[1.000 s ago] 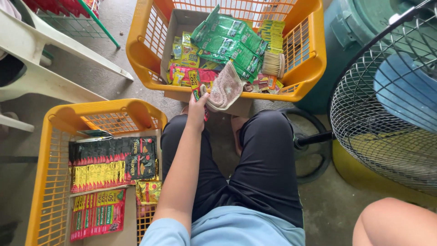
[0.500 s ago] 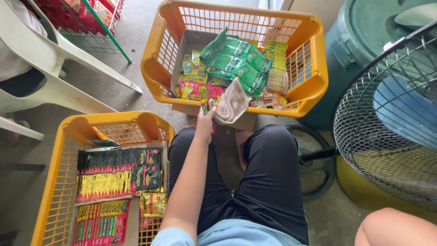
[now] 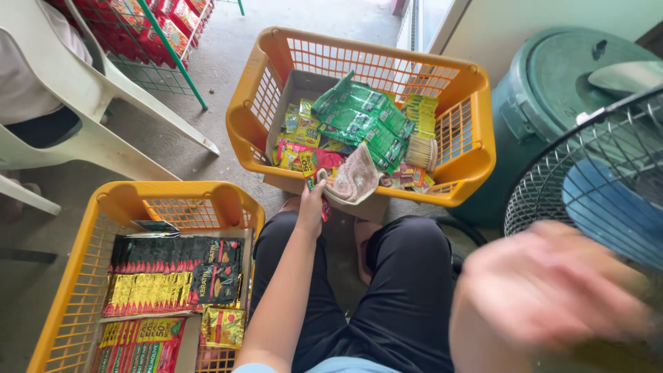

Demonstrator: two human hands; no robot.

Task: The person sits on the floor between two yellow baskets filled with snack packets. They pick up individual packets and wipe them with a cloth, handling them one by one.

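Observation:
My left hand (image 3: 311, 204) reaches forward to the near rim of the far orange basket (image 3: 476, 148). It is closed on a strip of red sachets (image 3: 312, 168) that hangs over the cardboard liner. A beige cloth (image 3: 353, 178) lies draped over the rim, right beside my thumb. The basket holds green sachet strips (image 3: 359, 119) and mixed yellow and red packets. My right hand (image 3: 552, 283) is raised at the lower right. It is a heavy blur, and nothing can be made out in it.
A second orange basket (image 3: 103, 214) at my left knee holds rows of black, yellow and red sachets (image 3: 173, 273). A white plastic chair (image 3: 103, 103) stands at the left. A green bin (image 3: 552, 90) and a wire fan guard (image 3: 594, 173) stand at the right.
My right hand has risen into view at the lower right, blurred by motion. My left hand stays at the far basket's rim with the sachet strip.

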